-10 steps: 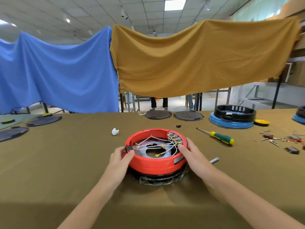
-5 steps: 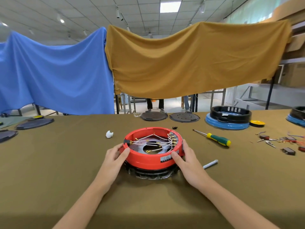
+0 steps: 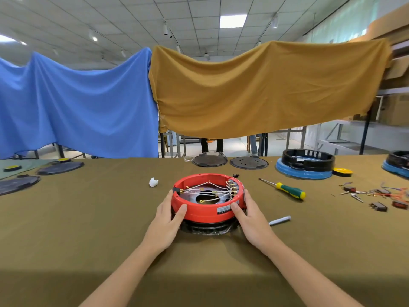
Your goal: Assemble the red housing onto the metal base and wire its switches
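Observation:
The red ring-shaped housing (image 3: 207, 212) sits on a dark base (image 3: 208, 228) in the middle of the table. White wires with brass terminals (image 3: 212, 191) cross its open inside, and a row of switches lines its right inner wall. My left hand (image 3: 167, 220) grips the housing's left side, thumb on the front wall. My right hand (image 3: 250, 218) grips its right side, thumb by the white label.
A green-and-yellow screwdriver (image 3: 285, 189) lies to the right, and a small grey pen-like tool (image 3: 279, 220) is by my right wrist. Loose switches and wires (image 3: 376, 196) are scattered far right. A white crumpled scrap (image 3: 153, 182) lies left. Black and blue housings stand at the back.
The housing has turned a little, its label now nearer the front. Both hands slid lower and nearer around its sides. The camera view rose slightly.

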Tool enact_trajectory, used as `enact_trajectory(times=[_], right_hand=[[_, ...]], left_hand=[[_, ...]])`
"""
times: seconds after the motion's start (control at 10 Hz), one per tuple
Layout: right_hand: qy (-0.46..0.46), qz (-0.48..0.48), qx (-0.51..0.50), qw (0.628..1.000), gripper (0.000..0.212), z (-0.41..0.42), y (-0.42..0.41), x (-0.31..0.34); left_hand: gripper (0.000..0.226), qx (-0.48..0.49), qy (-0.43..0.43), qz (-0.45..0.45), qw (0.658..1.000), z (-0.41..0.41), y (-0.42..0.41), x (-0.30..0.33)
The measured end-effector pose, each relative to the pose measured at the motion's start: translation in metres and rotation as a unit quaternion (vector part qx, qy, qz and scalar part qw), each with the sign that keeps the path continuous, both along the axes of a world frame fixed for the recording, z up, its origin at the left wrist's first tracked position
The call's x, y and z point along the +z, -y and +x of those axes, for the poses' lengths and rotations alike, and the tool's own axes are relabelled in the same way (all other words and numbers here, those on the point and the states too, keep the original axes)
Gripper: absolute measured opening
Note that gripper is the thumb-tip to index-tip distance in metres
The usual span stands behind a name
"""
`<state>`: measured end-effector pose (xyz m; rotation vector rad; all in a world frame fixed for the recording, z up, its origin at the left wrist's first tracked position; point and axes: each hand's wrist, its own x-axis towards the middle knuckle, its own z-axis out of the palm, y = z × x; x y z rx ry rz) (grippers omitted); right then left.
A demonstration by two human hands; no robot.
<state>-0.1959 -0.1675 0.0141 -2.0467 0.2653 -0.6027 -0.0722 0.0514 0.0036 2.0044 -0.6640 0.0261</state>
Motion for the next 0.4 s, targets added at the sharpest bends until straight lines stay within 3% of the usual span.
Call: enact_trajectory(times=[0.2,0.3,0.4], right_hand=[[0.009,0.011,-0.001,1.000,0.060,-0.004,-0.004,0.004],[0.016,0.075,-0.003,0.997,0.049,-0.011,-0.006,0.011],[0.097,0.177,-0.098,0.974,0.040,-0.036,0.019,0.042]], left_hand=[[0.082,0.028,-0.001,0.009,1.000,-0.004,0.002,-0.002],[0.077,0.025,-0.002,0.000,1.000,-0.005,-0.002,-0.003],[0.077,0.014,-0.016,-0.025,0.999,-0.003,-0.001,-0.004]])
